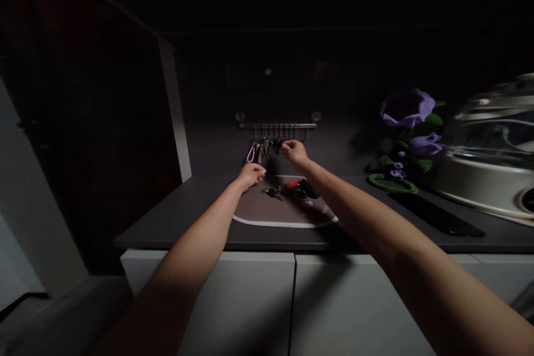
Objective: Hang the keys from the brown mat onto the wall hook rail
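Along the wall a metal rail (277, 125) carries several hooks with bunches of keys (267, 146) hanging from them. A pink strap loop (251, 154) dangles at the left end. My right hand (294, 154) is raised at the right side of the hanging keys, thumb and fingers pinched together; what they pinch is too dark to make out. Lower and to the left, my left hand (252, 174) is closed just under the hanging keys, its fingertips together above the mat. On the brown mat (267, 214) lie a set of keys (272, 193), a red item (292, 184) and a black item (309, 188).
The mat lies on a dark countertop (179, 214) above white cabinet doors (250, 300). At right stand purple knitted-looking flowers (409, 108), a black flat object (438, 214) and a white appliance with a clear upper part (488, 178). A dark door (104, 122) is at left.
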`<state>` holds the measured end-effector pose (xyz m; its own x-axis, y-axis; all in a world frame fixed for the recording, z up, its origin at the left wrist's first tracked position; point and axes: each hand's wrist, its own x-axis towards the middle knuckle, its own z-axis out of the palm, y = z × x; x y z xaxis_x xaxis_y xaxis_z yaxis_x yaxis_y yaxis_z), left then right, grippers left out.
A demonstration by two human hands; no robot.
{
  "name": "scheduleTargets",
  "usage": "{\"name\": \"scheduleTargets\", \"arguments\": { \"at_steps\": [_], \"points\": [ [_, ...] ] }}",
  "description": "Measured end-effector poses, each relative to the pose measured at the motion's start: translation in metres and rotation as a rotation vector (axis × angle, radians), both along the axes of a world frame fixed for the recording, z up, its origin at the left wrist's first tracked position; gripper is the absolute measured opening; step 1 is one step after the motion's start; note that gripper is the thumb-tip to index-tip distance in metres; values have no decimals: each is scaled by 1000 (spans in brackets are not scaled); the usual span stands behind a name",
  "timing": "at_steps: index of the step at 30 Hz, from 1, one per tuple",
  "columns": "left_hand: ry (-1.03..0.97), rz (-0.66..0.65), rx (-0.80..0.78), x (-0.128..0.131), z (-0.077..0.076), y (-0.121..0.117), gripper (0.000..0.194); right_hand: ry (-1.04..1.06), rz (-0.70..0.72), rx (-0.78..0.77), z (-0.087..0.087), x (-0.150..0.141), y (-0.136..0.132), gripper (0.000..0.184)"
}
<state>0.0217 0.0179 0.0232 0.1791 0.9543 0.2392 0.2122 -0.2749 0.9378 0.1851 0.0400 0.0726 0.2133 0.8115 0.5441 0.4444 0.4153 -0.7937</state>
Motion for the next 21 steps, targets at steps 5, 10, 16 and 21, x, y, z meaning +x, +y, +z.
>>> {"name": "scheduleTargets", "arguments": {
  "at_steps": [5, 10, 16, 21],
  "points": [
    [26, -43, -5, -2, 0, -1, 3, -5, 64, -94, -21, -9, -39, 14],
    [62, -96, -1, -4, -2, -2, 4, -293, 36, -95, -45, -6, -65, 15],
    [134, -156, 3, -6, -2, 1, 6, -648, 16, -21, -63, 0, -76, 17],
    [197, -168, 27, -7, -4, 1, 10, -833, 28, 5, -68, 3, -74, 21]
  ]
}}
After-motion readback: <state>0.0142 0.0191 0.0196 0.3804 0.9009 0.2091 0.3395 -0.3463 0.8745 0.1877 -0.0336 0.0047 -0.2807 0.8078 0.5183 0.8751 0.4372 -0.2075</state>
